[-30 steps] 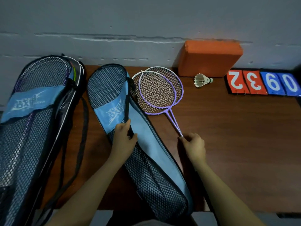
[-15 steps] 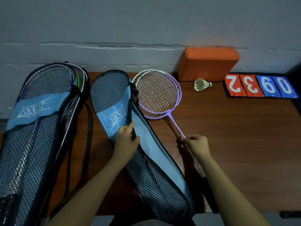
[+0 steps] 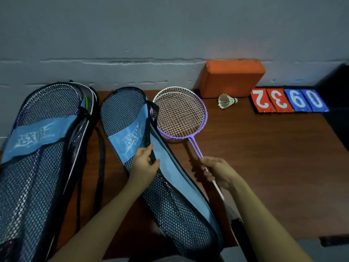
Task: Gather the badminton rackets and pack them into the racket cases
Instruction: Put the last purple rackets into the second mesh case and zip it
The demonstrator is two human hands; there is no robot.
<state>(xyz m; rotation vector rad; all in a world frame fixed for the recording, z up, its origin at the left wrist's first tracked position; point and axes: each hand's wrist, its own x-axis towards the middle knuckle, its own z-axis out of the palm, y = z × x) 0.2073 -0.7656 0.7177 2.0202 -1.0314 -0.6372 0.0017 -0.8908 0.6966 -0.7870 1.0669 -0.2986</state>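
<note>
Two purple-framed rackets (image 3: 180,115) are stacked head on head on the tabletop (image 3: 264,167), just right of the open mesh case (image 3: 170,195), with the rim of one head touching the case's opening edge. The right hand (image 3: 217,172) is wrapped around both thin shafts where they run together, and the left hand (image 3: 144,163) is pinching the black edge of the case flap to hold it up.

These should be super light and fairly stiff, but the strings and thin shafts aren't something I'd lever on. Holding at the shafts works for steering; the handles lower down would probably give more control, though they're mostly hidden behind the right forearm so I can't really see them. The case is soft and floppy, so the opening needs holding apart or the frame will likely snag on the mesh.

Compared with a second ago, the two heads were fanned apart and now sit nearly squared up on each other, and the right hand has a fuller grip on the shafts. The left hand hasn't really shifted on the flap. The second case (image 3: 37,157) on the left looks already filled.
</note>
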